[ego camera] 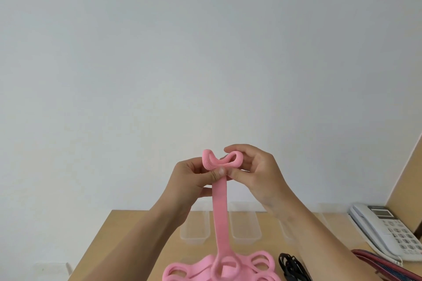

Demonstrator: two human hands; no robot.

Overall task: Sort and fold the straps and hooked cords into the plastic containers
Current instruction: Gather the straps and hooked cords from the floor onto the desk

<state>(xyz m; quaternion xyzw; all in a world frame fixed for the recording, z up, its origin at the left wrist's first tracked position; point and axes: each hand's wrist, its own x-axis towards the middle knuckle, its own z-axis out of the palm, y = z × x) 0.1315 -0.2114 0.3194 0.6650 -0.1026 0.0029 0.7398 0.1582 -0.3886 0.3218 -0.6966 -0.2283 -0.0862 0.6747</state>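
1. No readable writing anywhere. The white desk phone (386, 232) at the right edge has a small screen and keypad, but it's too blurry to make out any text or brand.
2. Both hands are raised up in front of the plain wall, forearms coming up from the bottom of the view, well above the tabletop (127, 242).
3. Left hand (194, 180): grip is clamped on the pink strap (220, 207), thumb pressing it against the curled fingers right where the strap bends over.
4. Right hand (253, 171): also closed on the strap, fingers curled round the folded top loop, index finger arched over it.
5. The strap's top end is folded into a little loop between the two hands; the rest hangs straight down to a pile of pink loops lying on the tabletop at the bottom edge.
6. Three clear plastic containers (245, 226) sit in a row on the tabletop behind the hanging strap, partly hidden by the arms.
7. A black cord (291, 266) lies just right of the pink pile, and some red striped straps (379, 264) lie near the phone.
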